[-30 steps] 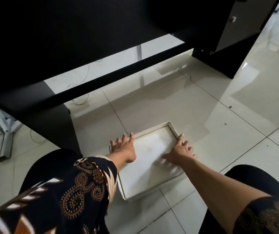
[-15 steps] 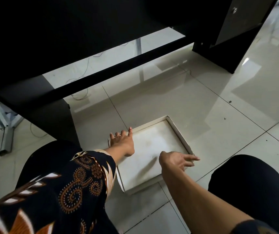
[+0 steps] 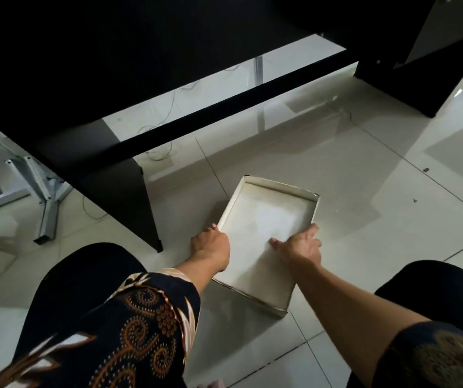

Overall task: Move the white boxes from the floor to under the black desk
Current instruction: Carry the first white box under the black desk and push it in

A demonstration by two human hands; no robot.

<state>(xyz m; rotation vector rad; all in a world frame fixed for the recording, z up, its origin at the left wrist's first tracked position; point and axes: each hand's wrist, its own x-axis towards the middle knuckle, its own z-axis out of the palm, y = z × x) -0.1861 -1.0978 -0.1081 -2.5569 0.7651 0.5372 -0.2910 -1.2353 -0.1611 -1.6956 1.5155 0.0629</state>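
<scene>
A shallow open white box (image 3: 266, 214) lies on the pale tiled floor, turned at an angle, just in front of the black desk (image 3: 112, 51). Its far end points toward the space under the desk. My left hand (image 3: 210, 245) curls over the box's left wall near the front. My right hand (image 3: 300, 245) lies flat inside the box with its fingers spread, one finger touching the right wall. No other white box is in view.
The desk's black side panel (image 3: 121, 197) stands just left of the box, and a black crossbar (image 3: 224, 113) runs behind. A black drawer unit (image 3: 420, 65) is at the right. A grey metal stand (image 3: 48, 197) and loose cables (image 3: 160, 152) sit at the left and back.
The box has turned clockwise and slid a little farther from me. My right hand left the right rim, lifted, and now rests inside the box. My left hand stayed on the left wall.
</scene>
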